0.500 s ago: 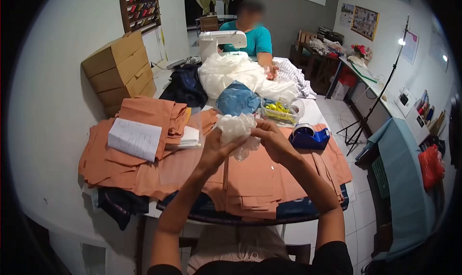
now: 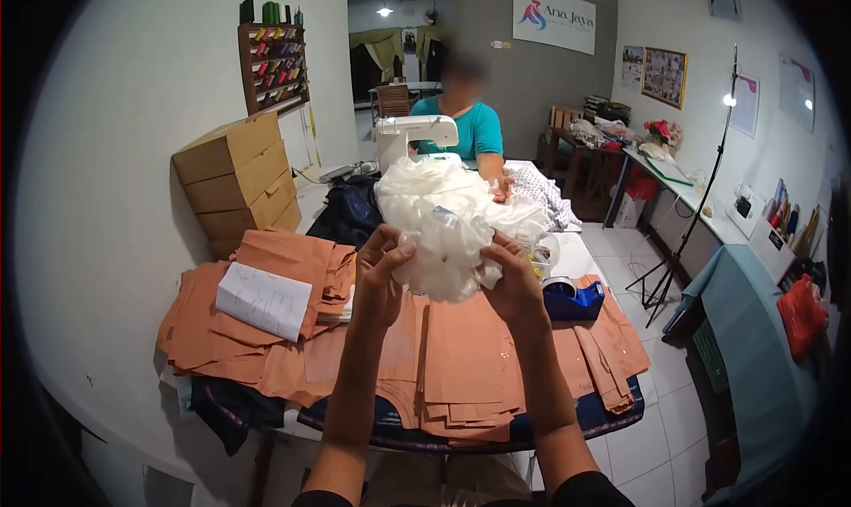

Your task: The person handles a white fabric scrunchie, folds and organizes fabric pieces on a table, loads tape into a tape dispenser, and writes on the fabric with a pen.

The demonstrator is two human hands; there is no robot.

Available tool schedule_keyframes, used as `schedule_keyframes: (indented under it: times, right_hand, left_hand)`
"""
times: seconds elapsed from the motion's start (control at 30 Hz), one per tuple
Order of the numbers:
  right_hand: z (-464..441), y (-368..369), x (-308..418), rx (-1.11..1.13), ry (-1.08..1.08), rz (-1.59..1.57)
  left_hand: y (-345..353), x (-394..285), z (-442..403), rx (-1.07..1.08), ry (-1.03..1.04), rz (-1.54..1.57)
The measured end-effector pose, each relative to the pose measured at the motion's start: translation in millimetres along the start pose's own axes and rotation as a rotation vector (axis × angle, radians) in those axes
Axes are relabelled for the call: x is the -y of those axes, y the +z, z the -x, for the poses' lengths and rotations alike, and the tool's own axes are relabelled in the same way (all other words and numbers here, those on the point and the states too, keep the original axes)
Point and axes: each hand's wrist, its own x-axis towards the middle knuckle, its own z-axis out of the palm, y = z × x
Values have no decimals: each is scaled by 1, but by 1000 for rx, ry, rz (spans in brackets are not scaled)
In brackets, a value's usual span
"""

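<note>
Between my hands, above the table, is a round, ruffled piece of sheer white fabric [image 2: 448, 263], gathered like a scrunchie. My left hand [image 2: 383, 263] pinches its left edge between thumb and fingers. On the right edge, my right hand [image 2: 511, 272] pinches in the same way. The fabric is spread wide and hides the blue bundle behind it, apart from perhaps a small patch. Beneath my hands lie stacks of salmon-orange cut cloth [image 2: 465, 356]. A blue tape dispenser [image 2: 572, 301] stands just right of my right hand.
Heaped white fabric [image 2: 425, 183] lies in front of a white sewing machine [image 2: 417, 135], where a person in a teal shirt sits. At left are a written paper [image 2: 263, 300] and stacked cardboard boxes [image 2: 235, 183]. A clear container [image 2: 542, 257] is partly hidden behind my right hand.
My hands have moved apart, spreading the bunched white fabric wider and flatter. It now covers the blue bundle and part of the clear container. The camera view has tilted up.
</note>
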Motion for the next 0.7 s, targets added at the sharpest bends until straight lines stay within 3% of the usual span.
schedule_keyframes:
  times: [0.17,0.27,0.3,0.4,0.53,0.7]
  right_hand:
    - [11,-2,-4,55,13,229]
    - [13,6,0,-13,23,389]
    - [14,8,2,-20,35,385]
    - [11,14,6,-70,-33,300]
    - [4,3,9,-127,95,234]
    - [1,3,1,-129,91,171]
  left_hand:
    - [36,-17,2,11,110,-214]
    - [31,-13,8,186,38,-692]
    - [28,-11,8,179,25,-689]
    - [12,-8,5,84,-277,-548]
    - [8,-3,2,-6,-211,-323]
    - [8,-2,-1,-22,-231,-240]
